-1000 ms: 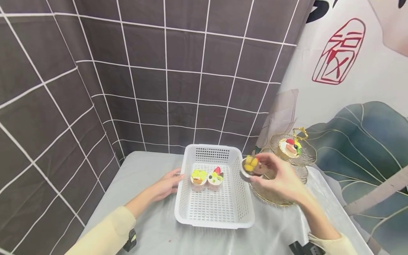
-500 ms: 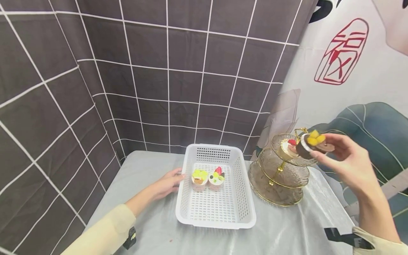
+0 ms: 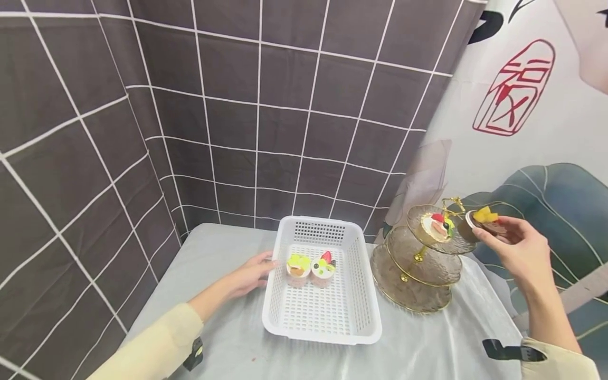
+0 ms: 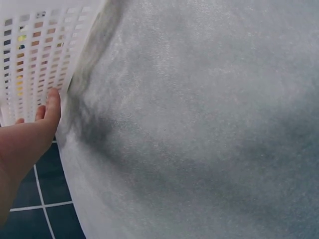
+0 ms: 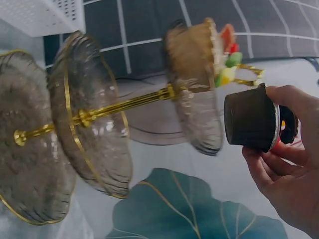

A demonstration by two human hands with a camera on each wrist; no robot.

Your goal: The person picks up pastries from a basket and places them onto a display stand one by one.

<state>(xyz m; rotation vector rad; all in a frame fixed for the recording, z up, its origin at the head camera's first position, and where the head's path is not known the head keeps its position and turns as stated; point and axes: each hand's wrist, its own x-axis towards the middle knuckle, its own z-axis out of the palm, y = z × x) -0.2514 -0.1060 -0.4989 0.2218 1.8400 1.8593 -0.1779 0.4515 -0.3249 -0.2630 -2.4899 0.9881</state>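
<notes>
My right hand (image 3: 522, 250) pinches a dark brown cupcake (image 3: 485, 215) topped with yellow fruit chunks, at the right side of a three-tier glass cake stand (image 3: 425, 266). In the right wrist view the brown cup (image 5: 249, 119) lies sideways near the top plate (image 5: 197, 127), thumb and fingers at its pale rim. On that plate sits another cupcake (image 3: 437, 228) with strawberry and green pieces. My left hand (image 3: 249, 275) touches the left side of a white plastic basket (image 3: 323, 338) with relaxed fingers (image 4: 53, 104). Inside stand a yellow-topped cupcake (image 3: 298, 266) and a strawberry-topped one (image 3: 324, 270).
The table wears a silvery grey cloth (image 3: 228, 338). Behind it hangs a dark gridded curtain (image 3: 228, 132), with a patterned white cloth (image 3: 494, 158) at the right. The stand's gold handle (image 3: 454, 206) rises beside the top cupcake, close to my right hand.
My right hand has carried the brown cupcake from beside the basket to the right of the stand's top plate, dipping slightly lately. The left hand stays at the basket.
</notes>
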